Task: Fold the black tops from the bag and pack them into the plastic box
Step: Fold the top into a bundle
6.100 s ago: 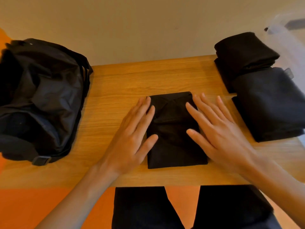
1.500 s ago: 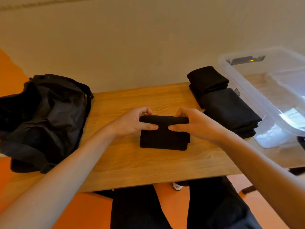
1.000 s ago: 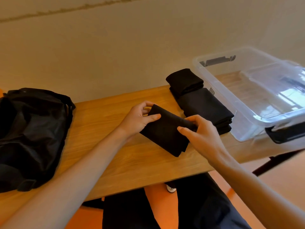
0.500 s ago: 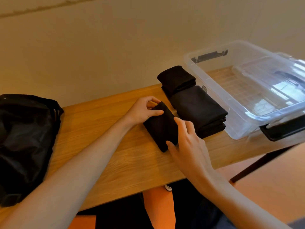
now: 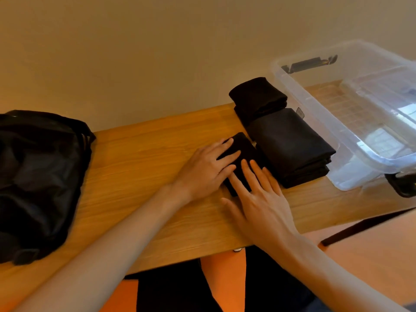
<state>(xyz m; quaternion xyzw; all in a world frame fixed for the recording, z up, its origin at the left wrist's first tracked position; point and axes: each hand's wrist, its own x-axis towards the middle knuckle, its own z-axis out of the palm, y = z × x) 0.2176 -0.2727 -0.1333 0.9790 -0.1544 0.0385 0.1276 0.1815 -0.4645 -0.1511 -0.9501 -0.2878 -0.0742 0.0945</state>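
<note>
Bag (image 5: 38,181) sits slumped at the left end of the table (image 5: 139,154), reaching almost to the near edge. A broad stretch of bare wood separates it from the left hand (image 5: 207,167). That hand's fingers are straight and slightly spread, pressing flat on the folded top (image 5: 245,149). The right hand (image 5: 258,199) also lies flat with fingers apart, on the top's near end.

The top lies mid-table, just beside the stack of folded tops (image 5: 290,143), with only a thin gap between them. The open plastic box (image 5: 351,122) stands close against the stack's right side.

Half a second earlier the left hand pinched the top's far corner; now the top lies flat under both hands.
</note>
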